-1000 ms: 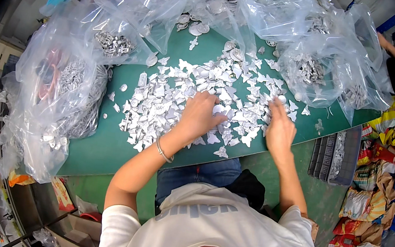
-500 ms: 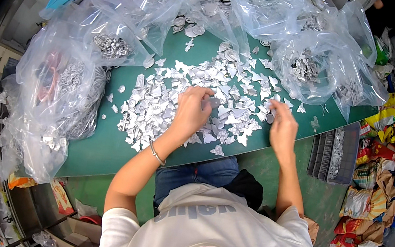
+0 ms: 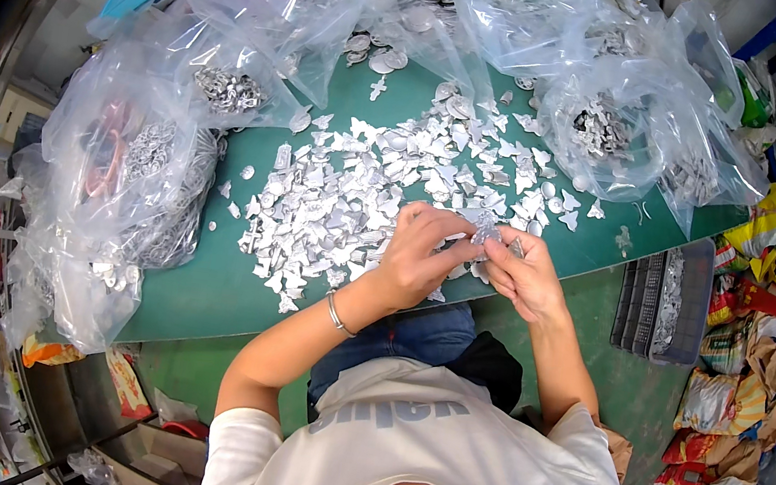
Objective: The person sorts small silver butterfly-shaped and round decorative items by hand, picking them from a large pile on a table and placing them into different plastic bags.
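Note:
A broad pile of small silver metal charms, many shaped like butterflies or angels, covers the middle of the green table. Over its near right side my two hands have come together. My left hand, a bangle on its wrist, pinches a small silver metal charm at its fingertips. Opposite it, my right hand is closed with thumb and fingers pressed on small silver metal pieces. Their exact shapes are partly hidden by my fingers.
Clear plastic bags of metal parts line the left side, and more bags stand along the back and right. Medals and a cross pendant lie at the far side. A grey crate sits right of the table, near stacked colourful packages.
My left hand has moved right and nearer to me, my right hand left and nearer. They now meet, with small metal pieces between their fingertips.

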A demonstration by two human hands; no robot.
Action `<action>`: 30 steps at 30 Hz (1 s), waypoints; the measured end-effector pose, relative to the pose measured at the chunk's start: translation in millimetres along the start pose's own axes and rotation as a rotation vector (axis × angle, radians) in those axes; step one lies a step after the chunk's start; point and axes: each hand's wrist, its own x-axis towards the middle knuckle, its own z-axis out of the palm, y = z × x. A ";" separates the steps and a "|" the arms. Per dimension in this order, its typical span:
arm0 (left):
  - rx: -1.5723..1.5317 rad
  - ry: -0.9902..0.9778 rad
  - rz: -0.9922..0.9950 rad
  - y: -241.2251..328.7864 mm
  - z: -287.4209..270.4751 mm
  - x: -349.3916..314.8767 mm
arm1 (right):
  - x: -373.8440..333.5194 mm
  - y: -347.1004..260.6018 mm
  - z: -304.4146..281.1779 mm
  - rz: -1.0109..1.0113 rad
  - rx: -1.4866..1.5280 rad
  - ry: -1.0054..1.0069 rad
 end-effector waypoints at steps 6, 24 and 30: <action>0.034 -0.038 -0.184 7.1 3.0 3.7 | -12.6 -11.3 -17.3 -0.150 -0.190 0.231; -0.430 0.259 -1.017 6.4 -89.3 -45.4 | 12.8 8.1 22.3 -0.394 -0.724 0.129; -0.357 1.117 -0.909 -55.4 -239.7 -37.9 | 7.6 0.0 8.1 -0.209 -0.680 0.114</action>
